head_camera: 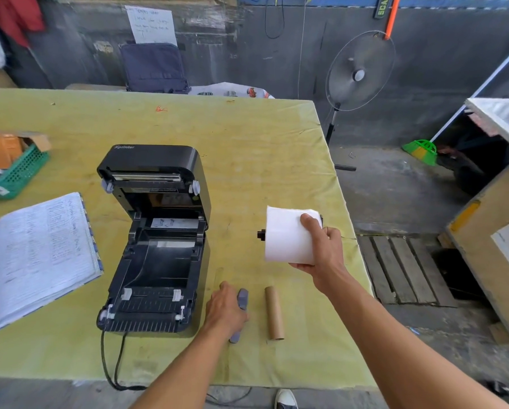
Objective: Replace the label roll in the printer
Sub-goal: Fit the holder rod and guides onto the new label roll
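A white label roll (288, 236) is being held in the air right of the frame's center, above the yellow-green surface (247, 149). The right hand (321, 246) is wrapping it, thumb on top and fingers underneath, so this grip is closed on the roll. A black spindle end (261, 234) is sticking out of the roll's left side. Left of the roll, at center frame, the black printer (156, 240) is standing with its lid raised, and its paper bay is being shown bare. Below the roll, an empty cardboard core (274, 312) is lying on the surface. Just beside the core, the left hand (225, 311) is being pressed over a grey part (243, 299); whether this grip is closed on it cannot be told. An open notebook (38, 255) is lying at the left edge, with a green basket (14, 175) above it.
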